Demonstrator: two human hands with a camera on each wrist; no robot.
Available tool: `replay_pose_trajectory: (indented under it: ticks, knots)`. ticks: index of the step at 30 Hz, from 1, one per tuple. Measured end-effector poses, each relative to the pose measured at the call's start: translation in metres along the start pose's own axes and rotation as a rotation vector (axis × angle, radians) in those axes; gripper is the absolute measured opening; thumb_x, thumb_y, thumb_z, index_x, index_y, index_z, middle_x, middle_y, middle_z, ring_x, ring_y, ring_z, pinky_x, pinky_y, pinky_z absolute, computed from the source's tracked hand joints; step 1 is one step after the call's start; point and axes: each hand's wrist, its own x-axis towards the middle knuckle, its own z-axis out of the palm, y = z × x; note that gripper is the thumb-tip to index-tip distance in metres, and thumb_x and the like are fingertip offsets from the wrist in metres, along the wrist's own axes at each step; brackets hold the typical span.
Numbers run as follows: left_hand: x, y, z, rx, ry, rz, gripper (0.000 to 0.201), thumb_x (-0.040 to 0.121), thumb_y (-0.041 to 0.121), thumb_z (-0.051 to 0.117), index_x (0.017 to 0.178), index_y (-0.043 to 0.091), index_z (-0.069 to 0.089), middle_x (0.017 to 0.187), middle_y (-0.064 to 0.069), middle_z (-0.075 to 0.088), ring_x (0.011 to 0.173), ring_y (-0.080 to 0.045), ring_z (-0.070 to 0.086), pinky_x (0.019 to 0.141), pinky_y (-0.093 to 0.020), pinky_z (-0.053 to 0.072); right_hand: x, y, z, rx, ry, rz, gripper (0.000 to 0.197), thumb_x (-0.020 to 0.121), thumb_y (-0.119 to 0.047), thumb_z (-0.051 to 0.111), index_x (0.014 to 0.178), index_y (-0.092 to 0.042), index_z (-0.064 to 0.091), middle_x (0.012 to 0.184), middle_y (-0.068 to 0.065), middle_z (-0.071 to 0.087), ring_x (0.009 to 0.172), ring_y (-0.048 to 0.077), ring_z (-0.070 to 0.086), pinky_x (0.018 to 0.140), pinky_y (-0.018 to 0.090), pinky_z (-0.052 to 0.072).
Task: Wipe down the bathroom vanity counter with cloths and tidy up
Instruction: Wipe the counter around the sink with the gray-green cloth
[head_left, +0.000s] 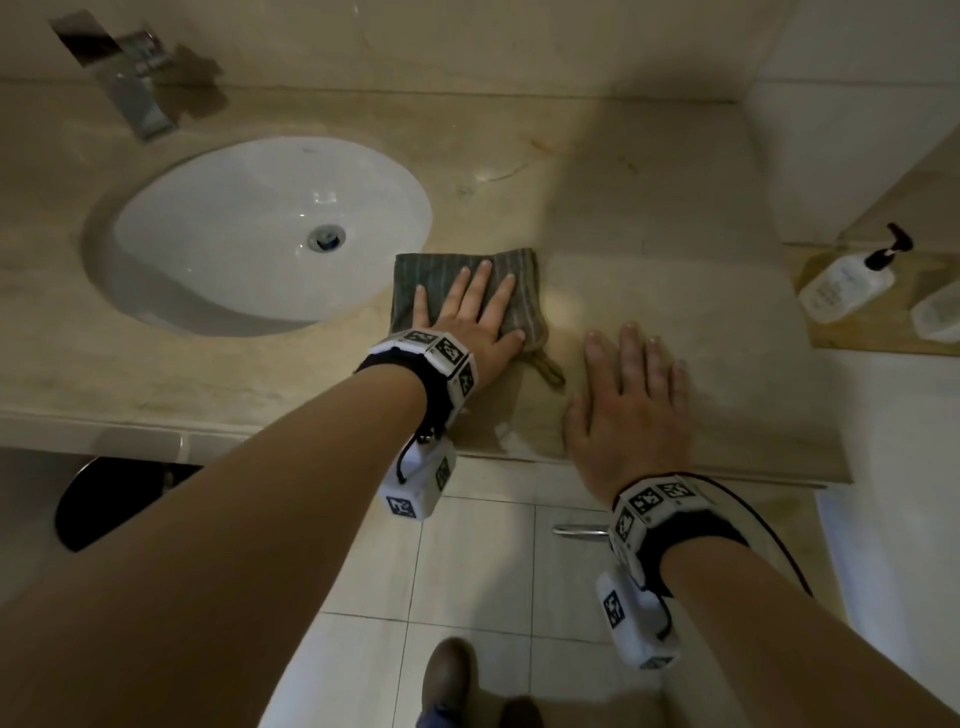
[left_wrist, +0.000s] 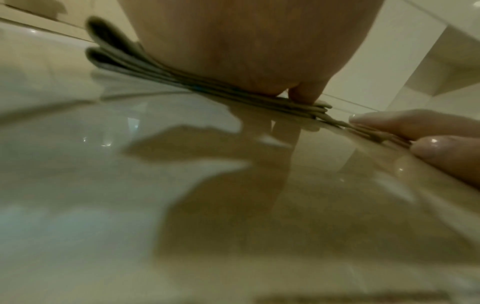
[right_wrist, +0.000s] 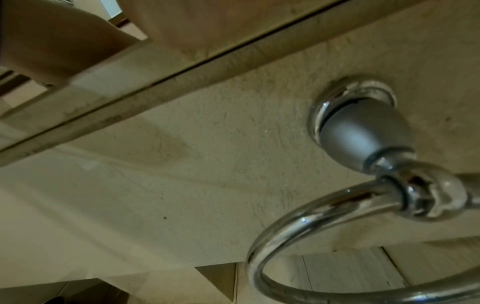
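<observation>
Head view has my left hand (head_left: 470, 312) spread flat, fingers straight, pressing the folded green cloth (head_left: 511, 275) onto the beige counter (head_left: 649, 218) just right of the white basin (head_left: 270, 228). My right hand (head_left: 626, 410) lies flat and empty on the bare counter near the front edge, just right of the cloth. I judge the risk is the cloth unfolding or bunching under a sideways push, since nothing pinches it; its loose tail (head_left: 550, 364) trails toward the near edge. A long sweep right could knock the pump bottle (head_left: 852, 280) on the wooden tray (head_left: 883, 345). The cloth sits wholly under the palm and fingers, with its far and right margins showing.
</observation>
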Motion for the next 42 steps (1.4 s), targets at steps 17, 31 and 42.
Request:
replay_pose_trajectory:
  ticks: [17,31,42]
  knots:
    - [-0.119,-0.012,0.049,0.114,0.003,0.086,0.075,0.094,0.063,0.022,0.144,0.038,-0.028,0.150,0.012,-0.039,0.141,-0.012,-0.032,0.112,-0.058,-0.014,0.001,-0.001,-0.004,-0.023,-0.041,0.004,0.072,0.085,-0.048,0.012,0.153,-0.026,0.016,0.160,0.011,0.013,0.146,0.034,0.010,0.118,0.051,0.009]
    - [-0.119,0.006,0.054,0.123,0.074,0.032,0.076,0.093,0.064,0.017,0.146,0.034,-0.028,0.151,0.005,-0.039,0.141,-0.017,-0.031,0.112,-0.059,-0.016,0.001,-0.001,-0.007,-0.034,-0.055,-0.005,0.068,0.089,-0.046,0.020,0.153,-0.025,0.013,0.160,0.013,0.009,0.146,0.034,0.008,0.118,0.052,0.006]
    - [-0.110,0.054,0.060,0.113,0.069,0.096,0.077,0.094,0.063,0.021,0.146,0.030,-0.026,0.151,0.002,-0.039,0.141,-0.021,-0.032,0.108,-0.062,-0.020,0.005,-0.001,-0.007,-0.016,-0.064,-0.023,0.071,0.084,-0.045,0.015,0.150,-0.021,0.027,0.157,0.016,0.018,0.145,0.038,0.014,0.117,0.054,0.006]
